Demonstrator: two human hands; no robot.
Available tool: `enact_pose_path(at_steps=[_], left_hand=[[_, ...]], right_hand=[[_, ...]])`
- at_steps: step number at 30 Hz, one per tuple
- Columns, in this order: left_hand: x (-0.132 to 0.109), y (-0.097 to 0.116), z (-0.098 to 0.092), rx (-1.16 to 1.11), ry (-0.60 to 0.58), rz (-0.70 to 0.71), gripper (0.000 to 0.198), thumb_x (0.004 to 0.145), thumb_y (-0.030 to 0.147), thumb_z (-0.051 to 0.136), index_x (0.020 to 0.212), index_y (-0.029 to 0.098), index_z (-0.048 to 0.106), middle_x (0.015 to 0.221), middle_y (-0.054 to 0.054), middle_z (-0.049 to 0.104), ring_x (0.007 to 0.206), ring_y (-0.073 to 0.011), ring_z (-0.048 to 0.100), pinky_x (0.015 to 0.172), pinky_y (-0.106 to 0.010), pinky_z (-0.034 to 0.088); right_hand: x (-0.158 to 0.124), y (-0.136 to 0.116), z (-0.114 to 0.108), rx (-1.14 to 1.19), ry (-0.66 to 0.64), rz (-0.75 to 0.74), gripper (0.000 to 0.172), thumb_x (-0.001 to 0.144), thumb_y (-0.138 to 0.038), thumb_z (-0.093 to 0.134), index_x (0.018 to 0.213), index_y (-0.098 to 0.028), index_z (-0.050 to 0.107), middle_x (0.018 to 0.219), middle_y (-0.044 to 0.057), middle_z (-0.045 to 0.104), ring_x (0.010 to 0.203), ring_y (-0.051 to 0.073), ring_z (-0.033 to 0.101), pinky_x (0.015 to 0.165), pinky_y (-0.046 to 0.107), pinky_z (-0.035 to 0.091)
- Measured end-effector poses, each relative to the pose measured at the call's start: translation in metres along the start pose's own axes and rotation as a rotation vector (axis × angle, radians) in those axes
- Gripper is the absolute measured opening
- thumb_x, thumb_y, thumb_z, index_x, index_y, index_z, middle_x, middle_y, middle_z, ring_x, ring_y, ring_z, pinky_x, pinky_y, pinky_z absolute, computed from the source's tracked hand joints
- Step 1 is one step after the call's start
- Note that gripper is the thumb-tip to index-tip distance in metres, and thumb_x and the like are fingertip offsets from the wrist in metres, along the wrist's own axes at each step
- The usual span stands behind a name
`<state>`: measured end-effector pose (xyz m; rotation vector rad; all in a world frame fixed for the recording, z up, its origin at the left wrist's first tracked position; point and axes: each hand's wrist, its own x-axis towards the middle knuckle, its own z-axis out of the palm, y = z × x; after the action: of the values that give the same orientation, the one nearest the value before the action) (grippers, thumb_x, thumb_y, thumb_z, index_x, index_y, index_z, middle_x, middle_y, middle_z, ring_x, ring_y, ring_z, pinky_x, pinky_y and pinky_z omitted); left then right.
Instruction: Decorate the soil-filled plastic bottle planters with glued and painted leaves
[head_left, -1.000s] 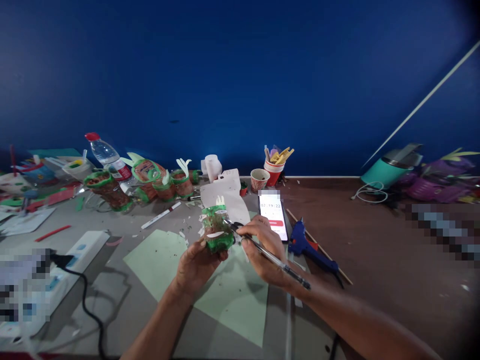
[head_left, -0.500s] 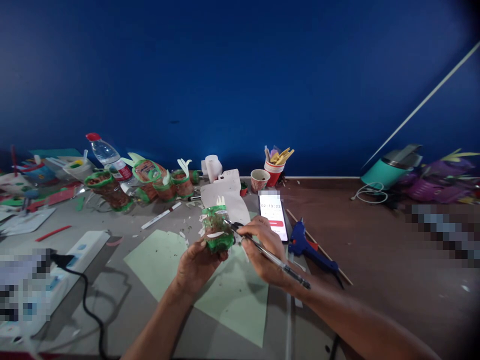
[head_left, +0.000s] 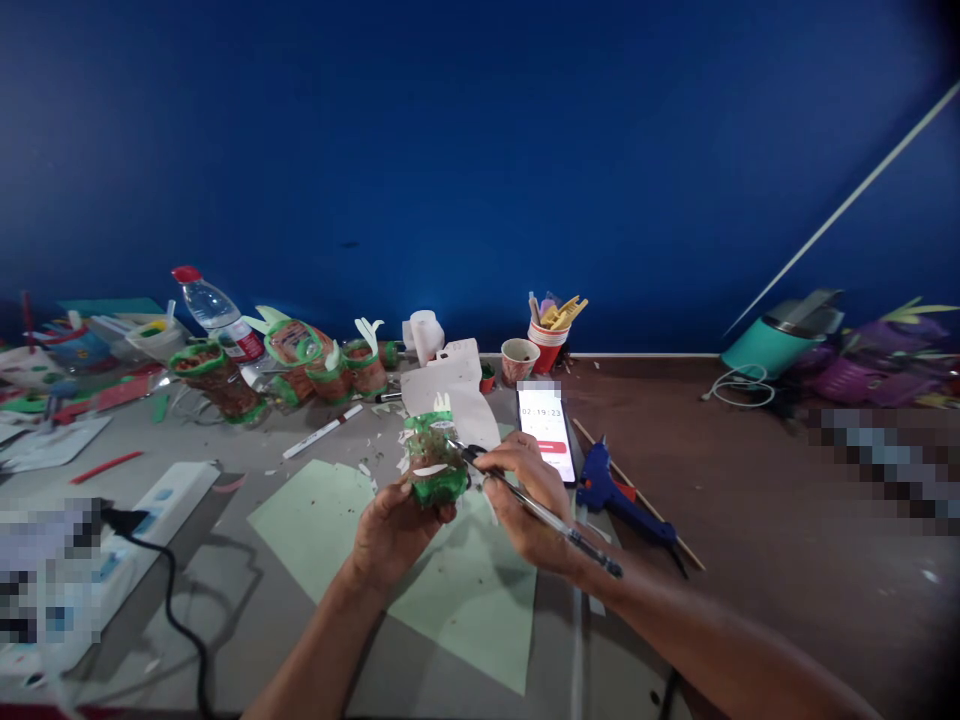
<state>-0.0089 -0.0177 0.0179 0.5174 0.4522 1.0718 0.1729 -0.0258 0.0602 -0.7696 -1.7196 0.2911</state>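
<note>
My left hand [head_left: 394,525] is closed around the base of a small plastic-bottle craft [head_left: 436,455], coloured green and brown, with white cut-out pieces on its front and top. In my right hand [head_left: 529,500] is a pen [head_left: 559,524] with a clear barrel, gripped between thumb and fingers. Its tip points left at the craft's upper front; whether it touches cannot be made out. Pale green paper sheets [head_left: 472,620] lie on the table under both hands. Just beyond the craft rests a creased white paper [head_left: 476,405] with small scraps around it.
A phone [head_left: 546,430] showing a timer lies beyond my right hand, with a blue glue gun [head_left: 626,500] and a wooden stick right of it. Paper cups [head_left: 520,362], similar bottle crafts [head_left: 217,385] and a water bottle [head_left: 217,310] line the back. A power strip [head_left: 127,560] sits at left.
The phone's timer has advanced by one second. Both hands, the craft and the pen hold almost the same position.
</note>
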Motion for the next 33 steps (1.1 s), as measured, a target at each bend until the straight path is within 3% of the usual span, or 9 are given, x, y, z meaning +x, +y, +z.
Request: enact_pose_path(at_steps=[33], left_hand=[[-0.0003, 0.0007, -0.0007, -0.019, 0.003, 0.002, 0.027, 0.068, 0.029, 0.072, 0.09, 0.015, 0.072, 0.088, -0.006, 0.071, 0.072, -0.018, 0.06, 0.065, -0.029, 0.047]], right_hand=[[-0.0012, -0.0002, -0.0005, -0.014, -0.014, 0.012, 0.018, 0.082, -0.015, 0.048, 0.095, -0.022, 0.058, 0.073, 0.001, 0.062, 0.067, 0.017, 0.056, 0.072, 0.037, 0.044]])
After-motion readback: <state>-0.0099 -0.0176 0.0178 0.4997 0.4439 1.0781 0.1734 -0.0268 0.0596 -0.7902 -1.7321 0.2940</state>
